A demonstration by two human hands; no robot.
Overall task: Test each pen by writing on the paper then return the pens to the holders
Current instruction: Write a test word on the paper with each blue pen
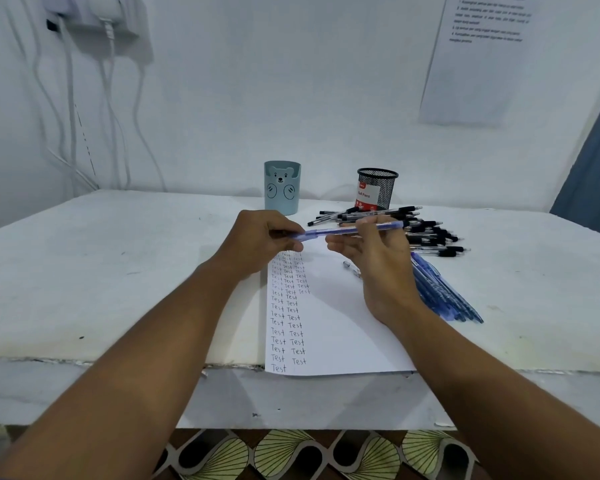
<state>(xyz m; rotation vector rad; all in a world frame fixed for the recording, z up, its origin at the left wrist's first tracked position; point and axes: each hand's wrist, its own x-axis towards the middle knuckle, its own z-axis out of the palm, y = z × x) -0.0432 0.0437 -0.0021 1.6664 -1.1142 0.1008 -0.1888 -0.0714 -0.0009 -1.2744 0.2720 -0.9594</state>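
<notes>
**A:** Both hands are on the blue pen (352, 231), held level above the paper (343, 327). The left hand (257, 240) pinches the cap end; the right hand (371, 251) grips the barrel.

**B:** Risk?

**A:** If the cap pops off hard, it could fly into the black pens (420, 230).

**B:** Anything hidden?

**A:** The nib, and whatever's inside the bear holder (282, 188) and mesh holder (377, 188).
</notes>
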